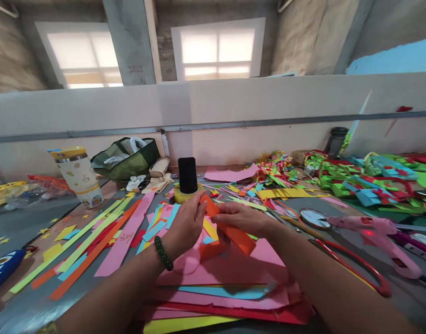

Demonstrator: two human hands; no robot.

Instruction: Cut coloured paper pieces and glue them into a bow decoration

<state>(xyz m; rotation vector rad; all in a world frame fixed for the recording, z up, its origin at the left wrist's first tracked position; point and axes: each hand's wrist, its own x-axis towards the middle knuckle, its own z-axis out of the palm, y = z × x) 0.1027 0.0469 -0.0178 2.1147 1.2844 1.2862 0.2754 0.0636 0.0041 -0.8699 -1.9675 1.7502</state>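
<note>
An orange paper strip (pixel 238 239), bent over on itself, is held between my two hands above the stack of coloured sheets. My left hand (pixel 188 220) pinches its upper end between thumb and fingers. Lower down, my right hand (pixel 242 218) has its fingers closed on the same strip, partly hiding it. Beneath both hands lies a pink sheet (pixel 247 271) on top of the pile, with small yellow and blue pieces near the fingers. A green bead bracelet (pixel 163 253) circles my left wrist.
A phone (pixel 187 175) stands upright on a yellow roll ahead. Long paper strips (pixel 124 239) and a patterned tumbler (pixel 79 178) are at left. To the right lie red-handled scissors (pixel 359 266) and a pink glue gun (pixel 376 236) with its red light on. Finished-looking paper pieces (pixel 369 181) pile up behind.
</note>
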